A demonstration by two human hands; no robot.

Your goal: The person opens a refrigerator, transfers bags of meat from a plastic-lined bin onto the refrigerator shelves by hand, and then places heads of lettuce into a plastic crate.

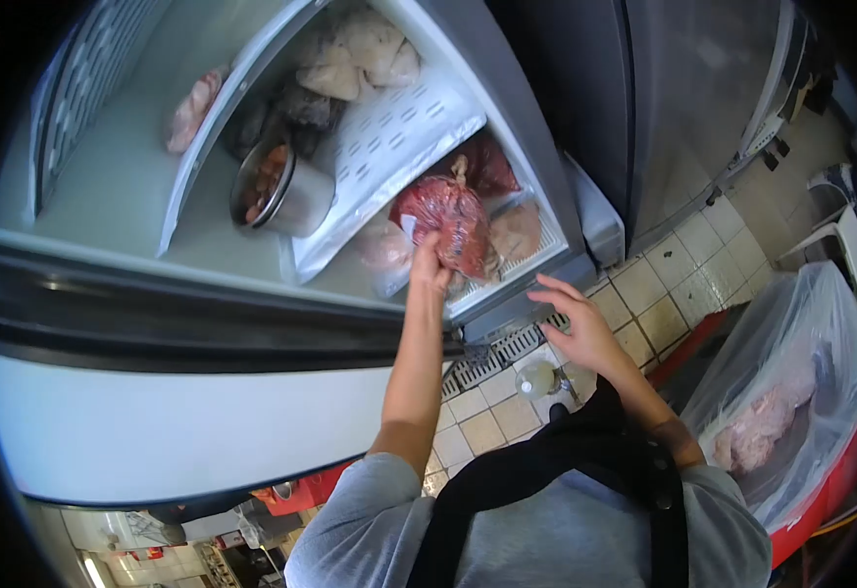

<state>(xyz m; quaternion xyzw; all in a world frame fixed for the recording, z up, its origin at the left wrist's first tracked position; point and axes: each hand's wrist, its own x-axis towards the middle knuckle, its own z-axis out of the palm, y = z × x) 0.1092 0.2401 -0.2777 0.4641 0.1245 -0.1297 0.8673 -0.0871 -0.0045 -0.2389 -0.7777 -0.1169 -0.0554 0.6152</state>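
Note:
My left hand (430,265) reaches into the open fridge, its fingers closed on the lower edge of a plastic bag of red meat (451,218). That bag is knotted at the top and lies over other bagged meat at the bottom of the fridge. More dark red meat (492,165) sits behind it, and a pale bagged piece (381,245) is to its left. My right hand (578,323) is held apart, just outside the fridge's front edge, fingers spread and holding nothing.
A metal pot (296,196) with reddish pieces stands beside a perforated white shelf (399,122). Pale bagged meat (360,54) lies further back. The fridge door (203,421) hangs open at left. A bottle (536,380) stands on the tiled floor; a plastic-lined red crate (821,500) holds meat at right.

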